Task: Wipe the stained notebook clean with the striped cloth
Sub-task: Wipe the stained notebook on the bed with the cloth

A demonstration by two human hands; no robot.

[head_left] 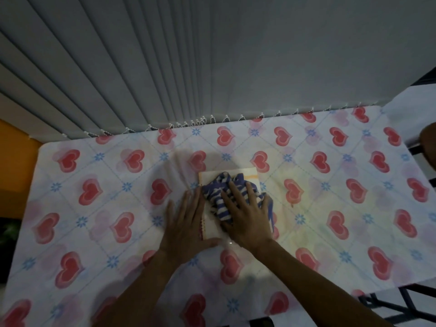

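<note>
A pale notebook (207, 177) with an orange band near its top right lies at the middle of the table. A crumpled blue-and-white striped cloth (218, 192) sits on top of it. My right hand (247, 215) lies flat with spread fingers on the cloth and presses it onto the notebook. My left hand (187, 226) rests flat on the notebook's left edge and on the table beside it, fingers pointing away from me. Most of the notebook's cover is hidden under the cloth and both hands; no stain is visible.
The table carries a white tablecloth (94, 208) with red hearts and blue flowers. Grey vertical blinds (118, 79) hang right behind its far edge. A brown rounded object (428, 142) shows at the right edge. Dark metal frame bars (401, 303) stand at the lower right.
</note>
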